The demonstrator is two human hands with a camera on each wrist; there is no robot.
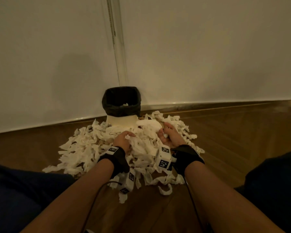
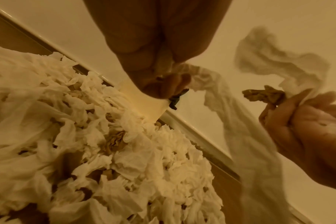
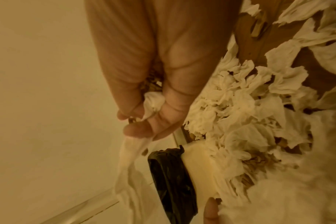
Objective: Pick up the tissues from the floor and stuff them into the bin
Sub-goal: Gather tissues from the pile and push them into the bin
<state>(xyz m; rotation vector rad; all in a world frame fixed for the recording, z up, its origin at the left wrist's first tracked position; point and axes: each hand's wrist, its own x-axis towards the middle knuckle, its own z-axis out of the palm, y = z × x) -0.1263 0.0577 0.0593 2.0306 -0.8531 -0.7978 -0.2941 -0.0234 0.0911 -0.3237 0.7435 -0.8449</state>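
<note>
The bin shows only a small pale scrap deep inside, too small to identify; its foot is buried behind the tissues. In the right wrist view, the lower right of the frame is a blurred white mass. In the left wrist view, the left hand is cut off by the top edge, its fingers hiding what they pinch.

Two pale, plain walls fill the upper frame and meet at a corner at centre, where a thin cord hangs. A metallic skirting strip runs below. Brown wooden floor spans the lower frame under dim, warm light.
</note>
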